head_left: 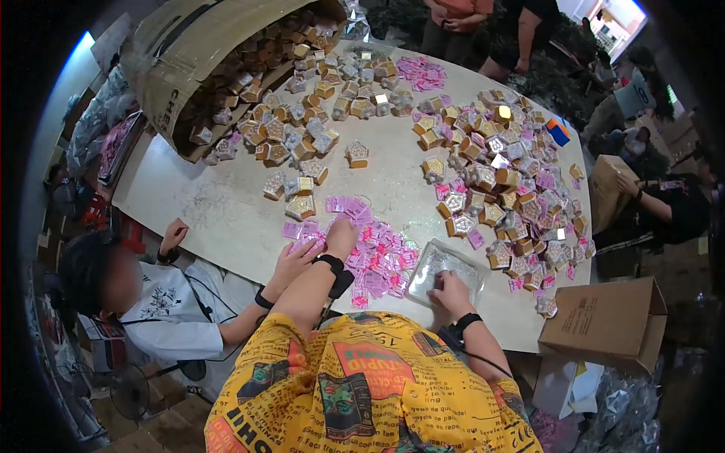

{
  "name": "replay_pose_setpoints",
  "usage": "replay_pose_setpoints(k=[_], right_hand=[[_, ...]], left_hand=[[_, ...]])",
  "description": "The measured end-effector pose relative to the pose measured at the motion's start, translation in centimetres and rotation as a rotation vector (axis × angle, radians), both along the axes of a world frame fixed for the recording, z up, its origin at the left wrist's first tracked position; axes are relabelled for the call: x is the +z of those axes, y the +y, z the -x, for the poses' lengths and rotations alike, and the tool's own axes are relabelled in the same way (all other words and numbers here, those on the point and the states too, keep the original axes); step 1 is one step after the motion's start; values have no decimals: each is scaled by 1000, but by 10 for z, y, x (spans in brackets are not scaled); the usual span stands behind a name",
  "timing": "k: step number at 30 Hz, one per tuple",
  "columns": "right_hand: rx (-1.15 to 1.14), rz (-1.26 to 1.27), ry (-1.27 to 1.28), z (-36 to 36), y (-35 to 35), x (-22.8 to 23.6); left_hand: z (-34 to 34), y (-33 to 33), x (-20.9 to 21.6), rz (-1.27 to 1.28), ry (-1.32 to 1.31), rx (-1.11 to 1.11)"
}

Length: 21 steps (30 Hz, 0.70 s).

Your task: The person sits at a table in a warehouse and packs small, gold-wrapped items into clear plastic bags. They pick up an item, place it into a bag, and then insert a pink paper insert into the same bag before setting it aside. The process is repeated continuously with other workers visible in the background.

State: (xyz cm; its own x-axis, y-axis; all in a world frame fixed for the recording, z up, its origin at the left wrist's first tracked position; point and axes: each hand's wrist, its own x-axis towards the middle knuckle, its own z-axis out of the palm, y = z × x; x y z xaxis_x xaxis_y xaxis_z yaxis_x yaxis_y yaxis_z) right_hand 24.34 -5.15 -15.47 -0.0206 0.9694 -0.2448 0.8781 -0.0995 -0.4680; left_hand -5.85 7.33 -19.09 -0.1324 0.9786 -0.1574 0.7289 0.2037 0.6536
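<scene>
My left hand is closed over the upper part of a pile of pink printed cards; its curled fingertips are hidden. Small bright-pink pieces lie scattered among these cards. Over a clear shallow plastic tray, my right hand has its fingers drawn together, and whatever they pinch is too small to make out. The tray sits just right of the pink pile, and tiny clear bits seem to lie in it. Close beside my left forearm, a co-worker's hand touches pink cards at the pile's left side.
Gold-and-clear pentagonal boxes are heaped at the right, and more spill from a big tipped carton at the far left. More pink cards lie at the back. A brown carton stands at the right edge. Other people are around the table.
</scene>
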Motion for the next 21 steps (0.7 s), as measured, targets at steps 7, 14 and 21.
replay_pose_setpoints(k=[7, 14, 21], right_hand=[[51, -55, -46, 1, 0, -30], [-25, -170, 80, -9, -6, -2], [-60, -285, 168, -5, -3, 16]], left_hand=[[11, 4, 17, 97, -913, 62], [-1, -4, 83, 67, -797, 20], [-29, -17, 114, 84, -898, -126]])
